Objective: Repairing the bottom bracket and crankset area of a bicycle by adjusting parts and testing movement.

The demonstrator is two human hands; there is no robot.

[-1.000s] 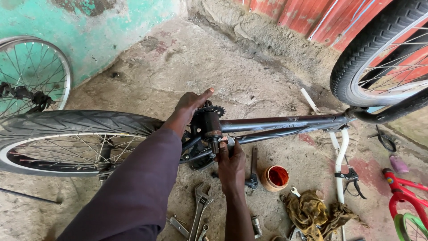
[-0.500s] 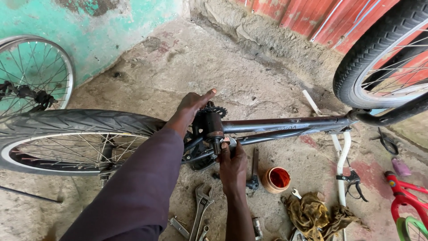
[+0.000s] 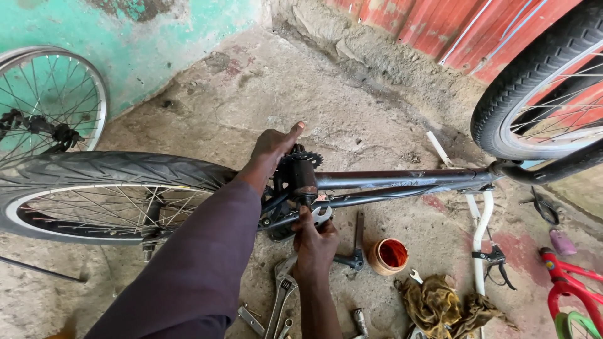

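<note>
A dark bicycle frame (image 3: 402, 181) lies across the concrete floor with its rear wheel (image 3: 94, 194) at the left. My left hand (image 3: 273, 145) rests on the bottom bracket shell (image 3: 301, 177) beside a small black sprocket (image 3: 308, 155), thumb pointing up. My right hand (image 3: 314, 242) grips a silver open-ended spanner (image 3: 321, 215) whose jaw sits against the underside of the bracket. A purple sleeve covers my left arm.
A second tyre (image 3: 534, 88) stands at the upper right and a bare spoked wheel (image 3: 44, 100) leans on the green wall. On the floor lie an adjustable wrench (image 3: 279, 295), an orange grease pot (image 3: 389, 256), a dirty rag (image 3: 440, 301), white handlebars (image 3: 480, 238) and a red bike frame (image 3: 571, 282).
Both hands stay at the bottom bracket; the right hand with the spanner has shifted only slightly. The view has drifted a little.
</note>
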